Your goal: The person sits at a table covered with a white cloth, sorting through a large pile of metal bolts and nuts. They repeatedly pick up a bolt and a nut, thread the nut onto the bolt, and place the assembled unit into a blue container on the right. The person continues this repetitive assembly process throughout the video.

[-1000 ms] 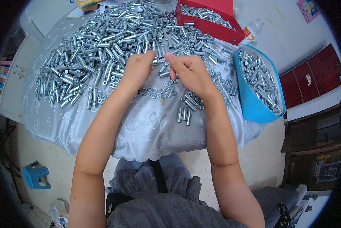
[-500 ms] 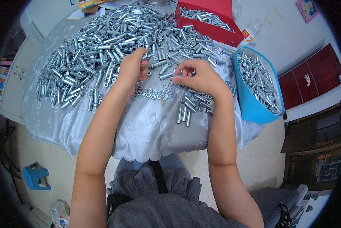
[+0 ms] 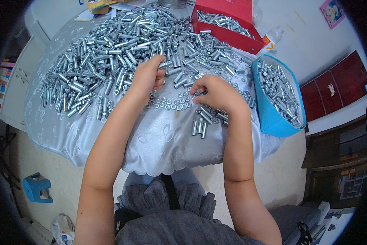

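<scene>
My left hand [image 3: 150, 76] is closed at the near edge of a large heap of metal anchor bolts [image 3: 128, 43]. An anchor bolt [image 3: 162, 65] is held between its thumb and curled fingers, mostly hidden by them. My right hand [image 3: 219, 93] is bent down just right of several small hex nuts [image 3: 168, 107]. Its thumb and fingertips come together over the table; what they pinch, if anything, is too small to make out. Below it lie several smooth metal sleeves [image 3: 199, 126] near the table's front edge.
On the right stands a blue fabric bin [image 3: 269, 116] full of bolts. Behind it a red box [image 3: 228, 38] holds more, with a plastic bottle [image 3: 273, 36] alongside. A shiny white tablecloth [image 3: 155, 143] covers the table. A blue stool [image 3: 37, 188] is on the floor at left.
My right hand has lowered a little toward the nuts, its fingertips drawing in. The left hand keeps its closed grip on the anchor bolt. The whole view has shifted slightly.
</scene>
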{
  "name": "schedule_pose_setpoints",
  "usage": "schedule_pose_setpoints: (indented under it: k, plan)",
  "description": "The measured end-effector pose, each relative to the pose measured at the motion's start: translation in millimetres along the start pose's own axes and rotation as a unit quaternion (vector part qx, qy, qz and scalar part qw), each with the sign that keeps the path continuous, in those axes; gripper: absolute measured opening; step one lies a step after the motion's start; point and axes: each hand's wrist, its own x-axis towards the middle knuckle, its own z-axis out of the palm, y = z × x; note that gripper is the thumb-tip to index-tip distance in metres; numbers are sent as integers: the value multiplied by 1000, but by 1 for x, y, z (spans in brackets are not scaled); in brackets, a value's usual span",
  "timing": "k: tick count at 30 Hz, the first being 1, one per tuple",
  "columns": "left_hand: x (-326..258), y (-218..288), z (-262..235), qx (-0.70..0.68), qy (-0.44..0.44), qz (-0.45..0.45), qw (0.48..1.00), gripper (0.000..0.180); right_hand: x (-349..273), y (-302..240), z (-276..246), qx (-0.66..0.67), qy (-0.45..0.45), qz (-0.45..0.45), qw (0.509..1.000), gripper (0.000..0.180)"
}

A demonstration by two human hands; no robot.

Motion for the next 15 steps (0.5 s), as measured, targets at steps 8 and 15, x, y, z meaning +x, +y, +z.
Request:
schedule_pose_setpoints:
  k: [8, 15]
  plan:
    - [-3, 1, 6, 4, 12, -8, 1000, 30, 5, -9, -1, 44, 7, 0, 999, 18]
    - [-9, 4, 13, 46, 16, -15, 999, 31, 15, -29, 6, 261, 204, -78, 940, 20]
